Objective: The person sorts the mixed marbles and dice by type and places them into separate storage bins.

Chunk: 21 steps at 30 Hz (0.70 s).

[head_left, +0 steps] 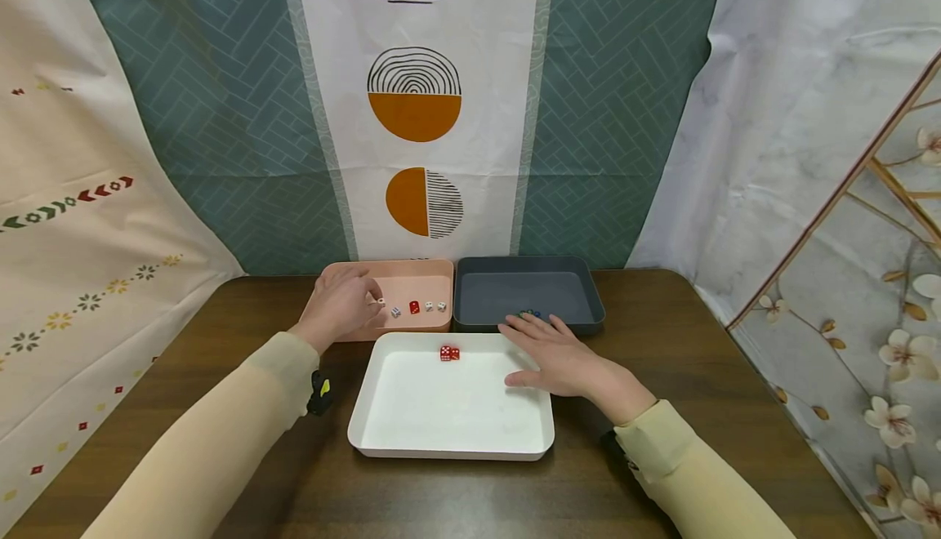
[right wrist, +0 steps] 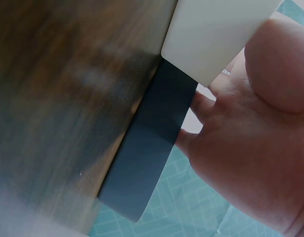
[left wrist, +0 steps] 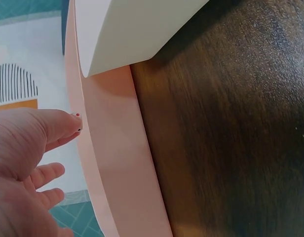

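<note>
My left hand (head_left: 340, 304) is over the pink tray (head_left: 419, 271) and pinches a small white die (left wrist: 79, 121) between thumb and finger; red and dark pips show on it. In that tray lie a red die (head_left: 415, 307) and several white dice (head_left: 430, 306). My right hand (head_left: 555, 357) hovers with spread fingers over the right side of the white tray (head_left: 448, 420) and the near edge of the dark tray (head_left: 529, 268). Blue and greenish dice (head_left: 531, 312) lie in the dark tray, partly hidden by that hand. Two red dice (head_left: 449, 353) sit side by side in the white tray.
All three trays stand on a brown wooden table (head_left: 412, 498), the white one in front of the pink and dark ones. A patterned curtain (head_left: 488, 114) hangs behind the table, with light printed cloths at the left and right.
</note>
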Motion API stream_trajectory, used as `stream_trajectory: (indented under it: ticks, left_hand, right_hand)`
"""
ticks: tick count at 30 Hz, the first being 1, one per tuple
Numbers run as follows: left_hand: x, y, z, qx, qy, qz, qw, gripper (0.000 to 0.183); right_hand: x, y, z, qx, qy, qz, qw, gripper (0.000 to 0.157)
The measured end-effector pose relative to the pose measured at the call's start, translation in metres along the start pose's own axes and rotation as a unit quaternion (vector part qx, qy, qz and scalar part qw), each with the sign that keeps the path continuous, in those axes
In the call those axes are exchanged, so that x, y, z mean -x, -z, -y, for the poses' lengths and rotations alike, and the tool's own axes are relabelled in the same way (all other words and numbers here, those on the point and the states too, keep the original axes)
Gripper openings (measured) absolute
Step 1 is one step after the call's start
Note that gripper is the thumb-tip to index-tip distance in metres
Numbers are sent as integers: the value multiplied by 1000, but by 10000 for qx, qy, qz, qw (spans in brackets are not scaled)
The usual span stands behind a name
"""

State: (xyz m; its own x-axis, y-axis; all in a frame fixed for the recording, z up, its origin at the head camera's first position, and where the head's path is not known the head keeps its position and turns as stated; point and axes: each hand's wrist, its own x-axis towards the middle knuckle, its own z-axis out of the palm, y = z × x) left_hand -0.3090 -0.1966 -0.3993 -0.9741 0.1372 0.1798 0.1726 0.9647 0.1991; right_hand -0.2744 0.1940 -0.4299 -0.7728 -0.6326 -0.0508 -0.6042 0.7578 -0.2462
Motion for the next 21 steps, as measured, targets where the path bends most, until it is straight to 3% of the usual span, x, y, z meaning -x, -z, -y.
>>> stream_trajectory:
  ticks: [21]
  left_hand:
    - [-6, -12, 7, 177, 163, 211, 9995, 20]
  right_hand:
    - [1, 2, 1, 0, 6, 2, 10000, 91]
